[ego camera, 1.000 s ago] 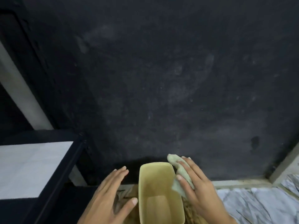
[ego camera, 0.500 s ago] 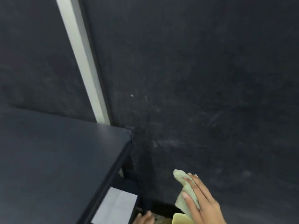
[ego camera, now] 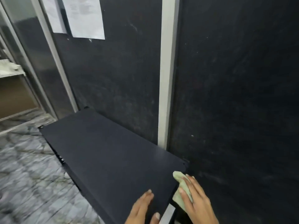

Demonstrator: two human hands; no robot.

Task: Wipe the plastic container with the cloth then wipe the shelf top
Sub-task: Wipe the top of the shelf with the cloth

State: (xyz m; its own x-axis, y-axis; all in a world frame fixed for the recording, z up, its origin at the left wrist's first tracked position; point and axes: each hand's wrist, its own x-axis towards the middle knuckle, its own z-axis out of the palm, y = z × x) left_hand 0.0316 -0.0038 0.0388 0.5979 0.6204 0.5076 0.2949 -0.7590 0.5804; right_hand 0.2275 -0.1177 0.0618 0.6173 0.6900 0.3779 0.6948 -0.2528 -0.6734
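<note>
Right hand (ego camera: 196,202) was closed around the pale green cloth (ego camera: 182,189), fingers folded over it, thumb side toward the shelf edge. Held the cloth just off the right end of the shelf top (ego camera: 110,157), near its rounded back corner; whether touching the edge or just beside it, couldn't tell. Left hand (ego camera: 143,209) was open, grasping nothing, fingers spread flat over the shelf top's near right part, just left of the right hand. Contact with the surface likely but not certain. Plastic container not in view. Shelf top was dark, flat and bare, stretched away up and to the left of both hands. Dark wall panel (ego camera: 234,94) stood directly beyond the right hand, pale vertical strip (ego camera: 166,78) beyond the left hand's far side. Two paper sheets (ego camera: 82,16) were pinned high up, far left of the hands. Marbled floor (ego camera: 27,175) lay left of the left hand, blurred.
</note>
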